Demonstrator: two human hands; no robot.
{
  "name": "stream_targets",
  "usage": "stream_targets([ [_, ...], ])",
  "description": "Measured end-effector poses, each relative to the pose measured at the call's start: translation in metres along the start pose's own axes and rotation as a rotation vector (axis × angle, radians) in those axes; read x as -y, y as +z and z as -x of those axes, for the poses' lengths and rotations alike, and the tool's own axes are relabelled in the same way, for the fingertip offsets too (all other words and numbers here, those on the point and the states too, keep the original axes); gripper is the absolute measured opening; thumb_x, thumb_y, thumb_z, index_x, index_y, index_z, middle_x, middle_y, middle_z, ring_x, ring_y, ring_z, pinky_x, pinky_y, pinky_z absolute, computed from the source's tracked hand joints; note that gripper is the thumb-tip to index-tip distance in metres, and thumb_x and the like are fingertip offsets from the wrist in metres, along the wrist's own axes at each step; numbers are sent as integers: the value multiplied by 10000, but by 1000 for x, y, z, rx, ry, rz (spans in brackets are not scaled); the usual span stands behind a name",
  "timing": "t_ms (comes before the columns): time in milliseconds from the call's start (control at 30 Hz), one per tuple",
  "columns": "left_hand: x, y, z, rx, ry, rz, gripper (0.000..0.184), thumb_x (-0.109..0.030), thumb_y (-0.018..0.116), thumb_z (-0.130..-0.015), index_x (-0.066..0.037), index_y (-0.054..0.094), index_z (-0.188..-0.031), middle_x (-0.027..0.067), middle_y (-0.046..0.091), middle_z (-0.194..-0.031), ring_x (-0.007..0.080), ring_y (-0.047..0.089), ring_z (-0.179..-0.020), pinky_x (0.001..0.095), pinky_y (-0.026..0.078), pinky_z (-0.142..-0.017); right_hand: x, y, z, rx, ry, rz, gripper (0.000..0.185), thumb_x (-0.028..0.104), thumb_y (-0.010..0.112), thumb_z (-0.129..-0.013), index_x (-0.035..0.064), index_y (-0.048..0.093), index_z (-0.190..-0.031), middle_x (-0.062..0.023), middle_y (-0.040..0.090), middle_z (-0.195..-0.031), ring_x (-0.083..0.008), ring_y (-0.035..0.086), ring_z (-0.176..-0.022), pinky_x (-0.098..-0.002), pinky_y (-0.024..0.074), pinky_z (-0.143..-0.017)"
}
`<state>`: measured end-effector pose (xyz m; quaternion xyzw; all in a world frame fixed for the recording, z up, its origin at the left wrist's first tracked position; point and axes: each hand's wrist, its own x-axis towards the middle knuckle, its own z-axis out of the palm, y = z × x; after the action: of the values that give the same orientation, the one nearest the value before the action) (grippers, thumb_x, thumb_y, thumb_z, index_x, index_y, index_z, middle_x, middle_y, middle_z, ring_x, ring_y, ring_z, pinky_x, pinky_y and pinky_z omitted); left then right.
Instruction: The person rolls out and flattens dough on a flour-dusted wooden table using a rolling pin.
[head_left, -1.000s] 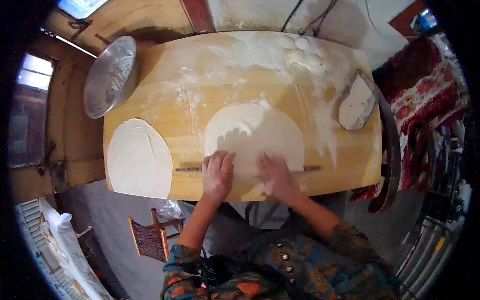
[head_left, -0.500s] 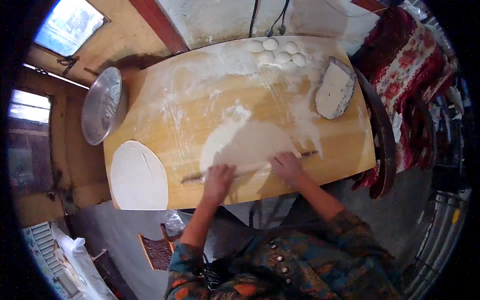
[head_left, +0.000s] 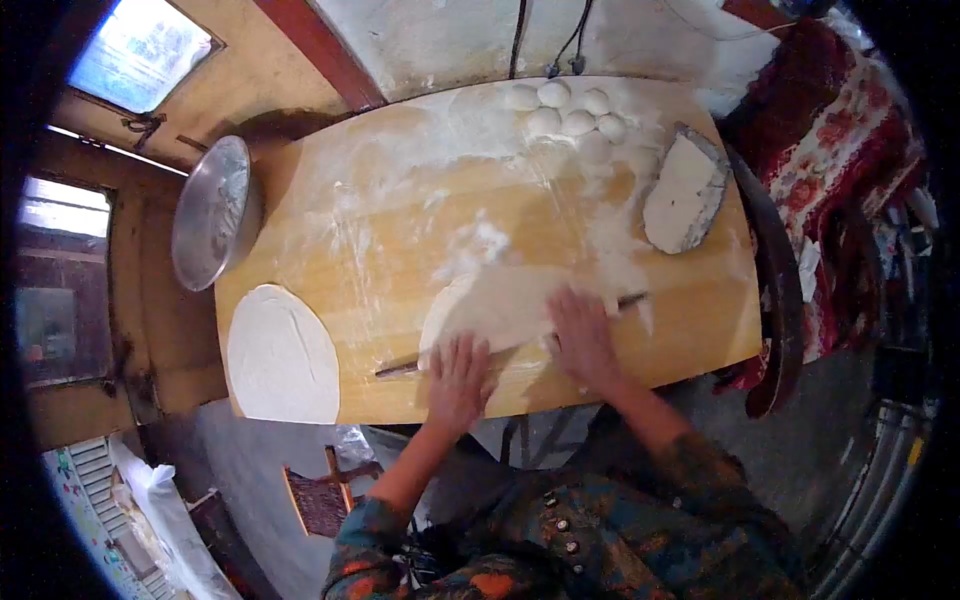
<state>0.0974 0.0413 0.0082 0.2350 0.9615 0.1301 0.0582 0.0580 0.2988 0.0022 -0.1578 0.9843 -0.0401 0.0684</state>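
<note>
A thin rolling pin (head_left: 397,369) lies slantwise across the near part of the wooden board, its dark tapered ends showing. The near edge of a floury dough sheet (head_left: 500,300) seems to be wrapped around its middle. My left hand (head_left: 460,385) rests on the left part of the wrapped pin, fingers stretched forward and slightly apart. Over the right part lies my right hand (head_left: 582,335), its fingers extended and a little blurred. Both palms face down, hiding parts of the pin and the dough's near edge. Another flat dough round (head_left: 282,358) lies at the board's left, reaching its front edge.
Several dough balls (head_left: 578,122) sit at the back of the floured board (head_left: 400,240). A light slab-like thing in a grey wrapper or tray (head_left: 685,190) lies at the right. A metal basin (head_left: 212,212) stands at the left, a small chair (head_left: 320,500) below.
My fingers have gone from curled over the pin to stretched forward. The dough sheet shows less length beyond the pin. The whole view has shifted slightly.
</note>
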Motion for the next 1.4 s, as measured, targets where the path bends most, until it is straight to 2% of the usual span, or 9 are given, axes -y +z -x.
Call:
stream_targets([
  [133, 49, -16, -116, -142, -333, -134, 728, -387, 574, -876, -107, 285, -1483, 138, 263, -1539, 347, 250, -1409, 557, 160, -1134, -13, -26, -115, -158, 99, -75, 676, 391, 592, -858, 57, 389, -1409, -179, 369, -1464, -325, 300, -1377, -547, 182, -1125],
  [200, 61, -20, -125, -148, -280, -195, 725, -392, 562, -884, -113, 274, -1489, 139, 260, -1540, 339, 241, -1414, 557, 165, -1132, -24, -23, -150, -370, 80, -60, 664, 375, 601, -849, 51, 406, -1394, -187, 367, -1461, -333, 313, -1369, -559, 176, -1126],
  [400, 4, -15, -5, 138, -147, 102, 774, -359, 621, -811, -67, 319, -1461, 181, 296, -1514, 370, 220, -1424, 617, 138, -1113, -14, -21, -5, 11, -192, -169, 529, 199, 592, -806, 34, 506, -1301, -195, 404, -1429, -356, 359, -1330, -560, 174, -1130],
  [500, 43, -9, -44, 242, -190, -81, 748, -363, 611, -832, -62, 325, -1455, 195, 309, -1502, 367, 250, -1411, 612, 171, -1105, -17, -18, -61, 49, -170, 85, 526, 188, 597, -799, 43, 515, -1297, -179, 431, -1404, -342, 385, -1305, -523, 235, -1112],
  [633, 135, -63, -185, -468, -337, -235, 558, -329, 508, -939, -48, 385, -1405, 189, 407, -1423, 348, 364, -1328, 562, 256, -1082, -47, -51, -227, -491, 53, 45, 475, 173, 590, -821, 71, 530, -1281, -164, 487, -1315, -321, 436, -1237, -446, 339, -1043],
  [667, 150, -76, -196, -477, -315, -95, 524, -321, 499, -945, -48, 408, -1383, 183, 431, -1392, 348, 383, -1303, 548, 274, -1070, -60, -60, -243, -369, 34, 18, 480, 184, 600, -822, 71, 526, -1282, -163, 494, -1302, -322, 445, -1220, -448, 340, -1042],
  [767, 181, -79, -189, -410, -301, 116, 445, -300, 486, -955, -51, 469, -1323, 169, 496, -1302, 347, 437, -1232, 510, 323, -1035, -90, -60, -240, -83, -4, -55, 489, 217, 622, -826, 71, 520, -1282, -161, 514, -1259, -325, 469, -1170, -451, 346, -1033],
  [933, 186, -56, -169, -315, -338, -35, 456, -297, 536, -918, -63, 488, -1306, 168, 526, -1251, 345, 461, -1204, 497, 337, -1027, -93, -45, -222, -405, -141, -68, 466, 207, 646, -822, 61, 535, -1251, -164, 533, -1184, -341, 486, -1103, -459, 357, -1011],
  [1400, 130, -33, -19, -225, -290, -155, 428, -249, 557, -875, -80, 491, -1263, 176, 538, -1161, 360, 494, -1151, 512, 352, -1003, -77, -35, -61, -156, 19, -68, 522, 230, 680, -794, 17, 518, -1242, -190, 541, -1186, -361, 496, -1099, -457, 385, -965],
])
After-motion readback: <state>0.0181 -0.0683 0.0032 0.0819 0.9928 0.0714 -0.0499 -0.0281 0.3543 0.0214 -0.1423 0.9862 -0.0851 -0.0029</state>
